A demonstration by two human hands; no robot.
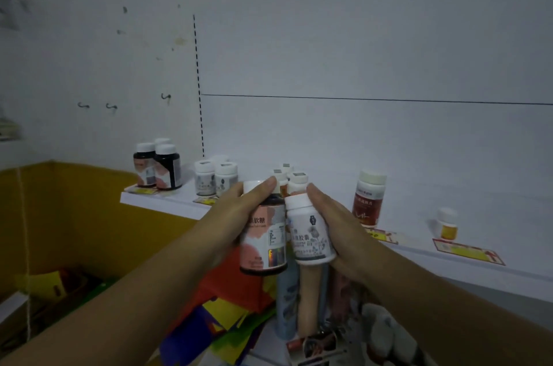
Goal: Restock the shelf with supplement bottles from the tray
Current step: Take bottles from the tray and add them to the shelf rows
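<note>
Dark glass, a pink-patterned label and a white cap identify the dark bottle [263, 228] that the left hand [230, 216] is gripping, fingers closed around its body. Just beside it, touching, the right hand [332, 225] is holding a white bottle [312, 231], fingers wrapped behind it. Both bottles are being held upright in front of the shelf [167, 201], not yet set down.

Restocking is judged partly complete: matching dark bottles [158, 166] are standing at the left end, small white bottles [215, 178] beside them, orange-labelled bottles [291, 181] behind the hands, then a red-labelled bottle [369, 198] and a small yellow bottle [448, 223] well apart on the right. Wide gaps are remaining there.

No tray is identifiable. A yellow cardboard box [74, 210] at the left is holding blurred packaging.
</note>
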